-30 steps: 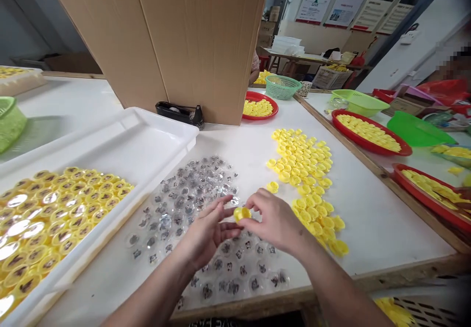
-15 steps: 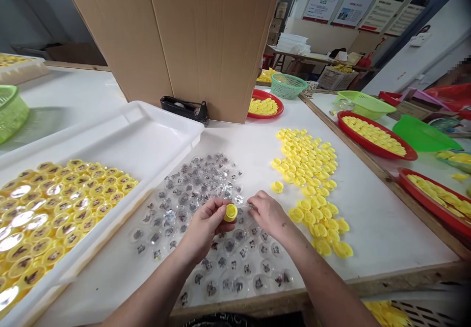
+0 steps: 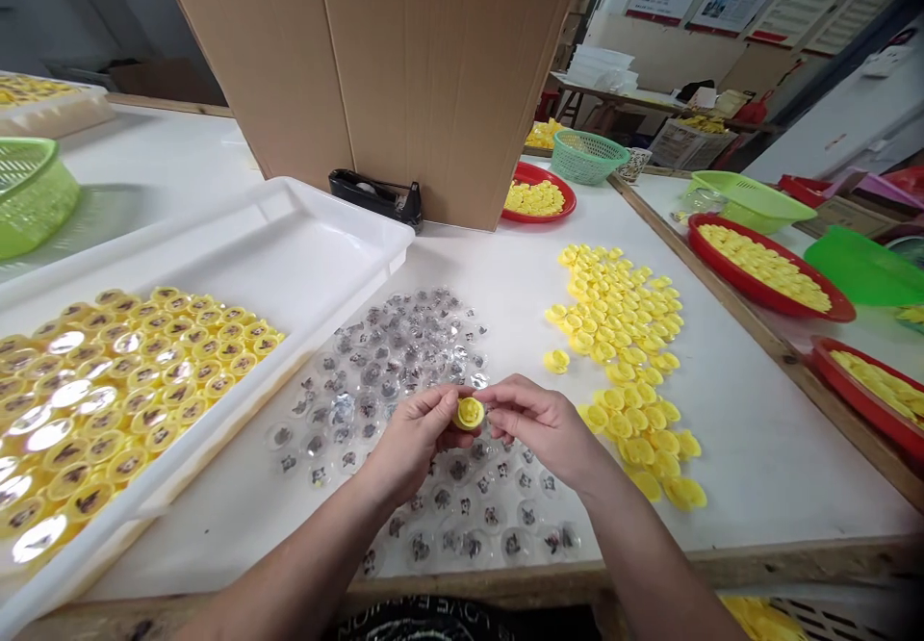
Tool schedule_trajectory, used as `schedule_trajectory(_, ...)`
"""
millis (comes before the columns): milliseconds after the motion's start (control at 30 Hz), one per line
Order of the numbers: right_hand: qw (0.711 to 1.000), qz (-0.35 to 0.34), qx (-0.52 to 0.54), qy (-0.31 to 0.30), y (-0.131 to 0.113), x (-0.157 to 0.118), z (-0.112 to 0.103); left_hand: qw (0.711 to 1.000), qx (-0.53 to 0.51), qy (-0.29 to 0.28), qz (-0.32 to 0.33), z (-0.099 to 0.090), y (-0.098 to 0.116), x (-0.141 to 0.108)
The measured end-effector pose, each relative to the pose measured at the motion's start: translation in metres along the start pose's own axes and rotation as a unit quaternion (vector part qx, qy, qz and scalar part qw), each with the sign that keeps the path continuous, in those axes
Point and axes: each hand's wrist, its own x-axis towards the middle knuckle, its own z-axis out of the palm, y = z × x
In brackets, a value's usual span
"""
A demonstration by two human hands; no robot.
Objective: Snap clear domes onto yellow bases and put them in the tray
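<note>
Our white desk (image 3: 512, 275) lies under us, and a big brown box (image 3: 411, 73) stands on it at eleven o'clock from our hands. Our left hand (image 3: 415, 434) has its grip pinched on one small yellow cup (image 3: 470, 414), tipped so we can see inside. Our right hand (image 3: 534, 420) has bent fingers at the cup's three o'clock side; we can't tell if they hold anything. So the cup is between our hands, above lots of clear discs (image 3: 404, 343) with little pictures. At nine o'clock, a white tray (image 3: 324, 246) has many picture cups (image 3: 151, 371); those look done to us. We think plenty is left: loose cups (image 3: 628, 304) lie at two o'clock, and many discs wait on the desk.
</note>
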Motion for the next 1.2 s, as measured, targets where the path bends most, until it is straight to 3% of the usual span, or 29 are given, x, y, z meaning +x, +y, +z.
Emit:
schedule_trajectory(100,1.000,0.015,0.016,0.018,0.002,0.004,0.006,0.999,-0.029,-0.035,-0.010,-0.001,-0.002,-0.001)
schedule_trajectory(233,0.997,0.038,-0.014,0.063,0.002,0.004,0.009,0.999,-0.015,-0.037,-0.023,-0.002,-0.004,-0.001)
schedule_trajectory(500,0.966,-0.076,-0.206,0.135,-0.015,-0.011,0.018,0.996,0.073,-0.013,0.053,0.002,-0.001,-0.005)
schedule_trajectory(767,0.925,-0.173,-0.320,0.112,-0.019,-0.017,0.021,0.999,0.003,-0.039,0.028,0.001,-0.005,-0.003)
schedule_trajectory(1000,0.926,-0.136,-0.324,0.138,-0.017,-0.020,0.022,0.999,0.030,-0.021,0.039,0.007,-0.002,-0.006)
schedule_trajectory(1200,0.919,-0.166,-0.335,0.127,-0.017,-0.021,0.023,0.998,0.030,-0.008,0.054,0.007,-0.006,-0.008)
